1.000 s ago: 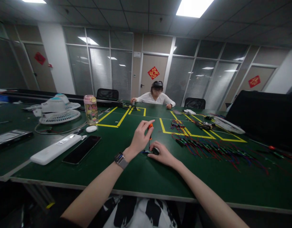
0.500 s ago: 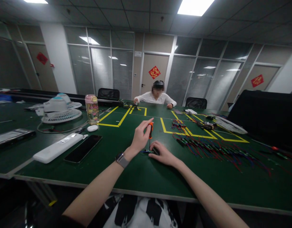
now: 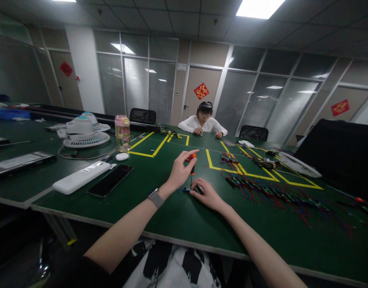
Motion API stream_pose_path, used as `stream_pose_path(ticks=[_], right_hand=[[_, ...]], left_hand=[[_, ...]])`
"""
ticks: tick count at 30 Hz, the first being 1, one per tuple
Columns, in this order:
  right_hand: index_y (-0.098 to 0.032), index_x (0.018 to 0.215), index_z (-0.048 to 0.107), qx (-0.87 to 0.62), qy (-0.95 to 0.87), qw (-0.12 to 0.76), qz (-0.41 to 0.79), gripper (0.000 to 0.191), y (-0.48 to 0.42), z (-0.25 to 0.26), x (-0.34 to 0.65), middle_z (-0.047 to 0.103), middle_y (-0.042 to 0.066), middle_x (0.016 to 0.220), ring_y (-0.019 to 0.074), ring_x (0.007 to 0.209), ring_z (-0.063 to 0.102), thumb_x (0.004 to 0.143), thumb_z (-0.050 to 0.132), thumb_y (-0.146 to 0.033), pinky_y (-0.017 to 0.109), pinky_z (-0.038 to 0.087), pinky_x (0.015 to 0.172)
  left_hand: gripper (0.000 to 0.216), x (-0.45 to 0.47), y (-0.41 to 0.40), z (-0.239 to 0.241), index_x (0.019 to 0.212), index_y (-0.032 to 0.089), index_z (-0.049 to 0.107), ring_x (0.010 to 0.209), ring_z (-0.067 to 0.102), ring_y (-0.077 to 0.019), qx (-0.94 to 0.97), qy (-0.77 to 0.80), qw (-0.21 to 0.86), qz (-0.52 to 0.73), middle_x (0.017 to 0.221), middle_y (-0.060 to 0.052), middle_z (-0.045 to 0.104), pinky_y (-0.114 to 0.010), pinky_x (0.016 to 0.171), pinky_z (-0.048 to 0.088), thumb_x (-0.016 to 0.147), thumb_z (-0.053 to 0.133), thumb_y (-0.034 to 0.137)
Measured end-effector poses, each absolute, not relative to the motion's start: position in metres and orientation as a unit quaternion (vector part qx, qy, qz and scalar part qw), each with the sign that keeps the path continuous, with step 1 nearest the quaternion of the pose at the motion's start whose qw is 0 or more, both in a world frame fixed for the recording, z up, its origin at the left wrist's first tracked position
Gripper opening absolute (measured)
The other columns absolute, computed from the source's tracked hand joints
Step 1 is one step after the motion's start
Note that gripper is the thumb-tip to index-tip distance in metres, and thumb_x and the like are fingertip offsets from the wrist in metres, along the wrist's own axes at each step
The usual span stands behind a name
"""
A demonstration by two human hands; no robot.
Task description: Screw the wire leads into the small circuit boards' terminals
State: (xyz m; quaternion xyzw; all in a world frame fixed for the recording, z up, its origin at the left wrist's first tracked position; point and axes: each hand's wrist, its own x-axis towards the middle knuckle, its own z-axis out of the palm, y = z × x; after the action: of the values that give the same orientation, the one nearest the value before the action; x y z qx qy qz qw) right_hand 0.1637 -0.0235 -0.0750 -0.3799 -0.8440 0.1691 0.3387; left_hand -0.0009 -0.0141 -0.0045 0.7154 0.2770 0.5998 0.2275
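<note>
L hand (image 3: 179, 172) closing thumb + fingers round orange screwdriver (image 3: 192, 160), holding it upright, tip pointing down onto small board (image 3: 186, 189). R hand (image 3: 206, 194) half curled, fingertips pinning small board on green table (image 3: 172, 216), centre, near front edge. Judging: screwing on this board is going on, not finished. Wired boards (image 3: 261, 192) lying in row at R, apart from hands; done or not, cannot tell.

Our screwdriver (image 3: 192, 164), orange-handled with a thin dark shaft, stands almost upright at the near middle of the green table (image 3: 178, 220). Its handle is pinched in our left hand (image 3: 179, 173) and its tip points down at a tiny board (image 3: 187, 190). The board, blue and dark, lies flat on the tabletop, its right end pinned under our right hand (image 3: 206, 195).
</note>
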Motion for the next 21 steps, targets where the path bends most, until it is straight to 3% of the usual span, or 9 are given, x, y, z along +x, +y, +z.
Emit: stream_pose_path(ticks=[5, 12, 17, 21], right_hand=[[-0.019, 0.082, 0.057, -0.385, -0.84, 0.344, 0.166, 0.008, -0.0227, -0.0758, 0.1635, 0.061, 0.004, 0.088, 0.0191, 0.084, 0.057, 0.078, 0.065, -0.019, 0.032, 0.045, 0.079], [-0.019, 0.079, 0.057, -0.38, -0.84, 0.348, 0.169, 0.008, -0.0232, -0.0751, 0.1635, 0.061, 0.004, 0.089, 0.0189, 0.084, 0.057, 0.077, 0.065, -0.019, 0.033, 0.045, 0.08], [-0.019, 0.081, 0.057, -0.378, -0.847, 0.336, 0.164, 0.006, -0.0252, -0.0721, 0.1638, 0.061, 0.005, 0.09, 0.0194, 0.086, 0.057, 0.079, 0.062, -0.018, 0.033, 0.045, 0.081], [-0.019, 0.082, 0.055, -0.38, -0.849, 0.332, 0.157, 0.006, -0.026, -0.0717, 0.1638, 0.061, 0.004, 0.088, 0.0193, 0.085, 0.056, 0.079, 0.061, -0.018, 0.033, 0.044, 0.08]], left_hand=[[0.035, -0.0012, -0.0132, -0.0037, 0.126, 0.023, 0.057, 0.1, 0.056, -0.0147, 0.719, 0.26, 0.247, 0.595, 0.109, -0.005, 0.059, -0.026, 0.087, 0.045, 0.093, 0.044, 0.026], [0.033, -0.0023, -0.012, -0.0037, 0.119, 0.023, 0.061, 0.093, 0.057, -0.0144, 0.716, 0.28, 0.224, 0.599, 0.104, -0.005, 0.057, -0.026, 0.083, 0.047, 0.088, 0.054, 0.028], [0.037, -0.0016, -0.0115, -0.0025, 0.127, 0.021, 0.055, 0.099, 0.059, -0.0151, 0.706, 0.246, 0.304, 0.591, 0.107, -0.006, 0.062, -0.028, 0.088, 0.047, 0.091, 0.043, 0.02], [0.03, -0.0024, -0.0138, -0.0014, 0.112, 0.02, 0.064, 0.09, 0.058, -0.0147, 0.712, 0.288, 0.199, 0.609, 0.099, -0.006, 0.06, -0.027, 0.084, 0.048, 0.083, 0.06, 0.024]])
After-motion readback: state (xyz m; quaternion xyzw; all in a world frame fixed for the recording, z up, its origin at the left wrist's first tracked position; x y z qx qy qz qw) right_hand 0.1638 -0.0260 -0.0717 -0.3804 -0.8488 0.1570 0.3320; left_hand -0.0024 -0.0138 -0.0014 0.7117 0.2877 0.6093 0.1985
